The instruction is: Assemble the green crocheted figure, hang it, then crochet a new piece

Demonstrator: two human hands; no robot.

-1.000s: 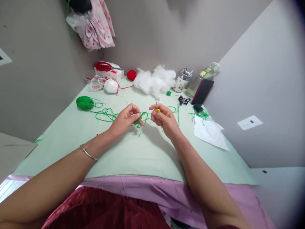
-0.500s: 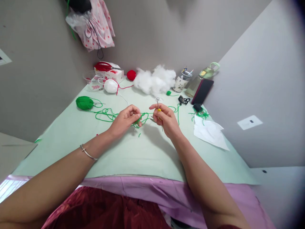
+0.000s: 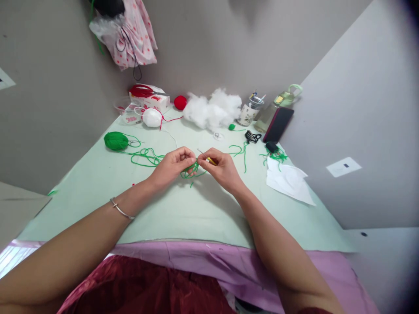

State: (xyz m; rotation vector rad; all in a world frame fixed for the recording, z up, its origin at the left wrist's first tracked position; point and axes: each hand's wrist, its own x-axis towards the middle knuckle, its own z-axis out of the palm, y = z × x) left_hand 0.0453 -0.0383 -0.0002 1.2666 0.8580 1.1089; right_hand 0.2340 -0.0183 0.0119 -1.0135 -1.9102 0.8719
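Note:
My left hand (image 3: 173, 165) is pinched on a small tangle of green yarn (image 3: 190, 171) over the middle of the pale green table (image 3: 183, 209). Close beside it, my right hand (image 3: 221, 168) is closed on a crochet hook (image 3: 206, 158) with a yellow grip, its metal tip pointing left toward my left fingers. The yarn strand (image 3: 145, 156) trails left in loops to a green yarn ball (image 3: 116, 141).
Along the back stand a red ball (image 3: 180, 102), white stuffing (image 3: 212, 110), a white ball (image 3: 152, 117), a tissue box (image 3: 151, 101), a pen cup (image 3: 248, 112), a bottle (image 3: 278, 107) and a dark phone (image 3: 278, 125). White paper (image 3: 288, 182) lies at right.
My right hand has swung the hook from pointing up to pointing left at the yarn, and moved closer to my left hand. The left hand has barely shifted.

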